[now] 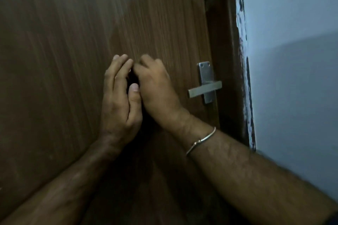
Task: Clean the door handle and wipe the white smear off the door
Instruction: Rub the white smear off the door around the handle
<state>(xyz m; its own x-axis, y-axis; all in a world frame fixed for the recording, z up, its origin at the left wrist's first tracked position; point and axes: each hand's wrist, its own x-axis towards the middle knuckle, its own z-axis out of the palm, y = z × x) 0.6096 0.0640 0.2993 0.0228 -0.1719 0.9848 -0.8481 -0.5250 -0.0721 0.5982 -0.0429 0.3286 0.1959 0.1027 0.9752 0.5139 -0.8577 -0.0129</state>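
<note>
Head view of a brown wood-grain door (pixel 73 42), with both hands raised against its panel near the centre of the frame. The left hand (pixel 118 100) stands with its fingers nearly straight and pointing toward 12 o'clock, thumb lifted, its palm turned toward the right hand (pixel 155 86); it holds nothing that can be seen. The right hand meets it from 4 o'clock with its fingers curled inward, knuckles toward the camera. A dark hollow lies between the two palms, and whether a cloth or anything else is pinched there cannot be told. The metal door handle (pixel 205 89) sits at 3 o'clock from the hands, near but apart from them, its lever pointing toward 9 o'clock from a backplate (pixel 207 75) screwed close to the door's edge; neither hand touches it. No white smear shows on the visible panel; it may lie behind the hands or be lost in the dim, blurred picture. The cupped posture suggests that the hands are readying or folding something before wiping, though this is inference only. A thin bangle (pixel 201 140) circles the right wrist. At 3 o'clock beyond the handle run the dark door frame (pixel 226 60) and a pale blue wall (pixel 292 42), with ragged paint along their join.
</note>
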